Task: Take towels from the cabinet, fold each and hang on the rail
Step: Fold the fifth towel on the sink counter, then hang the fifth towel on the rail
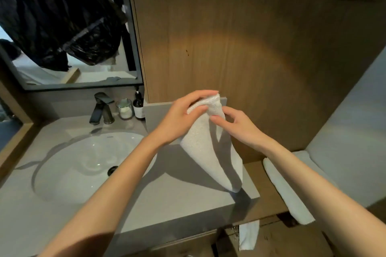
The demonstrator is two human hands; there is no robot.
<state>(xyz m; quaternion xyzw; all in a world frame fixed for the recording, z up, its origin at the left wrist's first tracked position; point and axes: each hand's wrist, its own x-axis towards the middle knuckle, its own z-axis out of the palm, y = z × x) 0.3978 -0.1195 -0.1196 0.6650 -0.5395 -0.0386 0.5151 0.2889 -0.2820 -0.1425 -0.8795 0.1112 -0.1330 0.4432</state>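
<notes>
A small white towel (pixel 205 152) hangs folded in the air above the right end of the grey counter (pixel 167 200). My left hand (pixel 183 115) grips its top fold, fingers over the top and thumb underneath. My right hand (pixel 236 123) pinches the same top part from the right side. Another white towel (pixel 286 192) lies draped at the lower right, beside the wooden panel. A further white towel (pixel 248 233) hangs below the counter's front edge. What it hangs from is hidden.
A white basin (pixel 83 162) is set in the counter at left, with a dark faucet (pixel 100 108), a glass jar (pixel 125 108) and a dark bottle (pixel 139 104) behind it. A mirror (pixel 62 27) is above, a wooden cabinet wall (pixel 240 37) straight ahead.
</notes>
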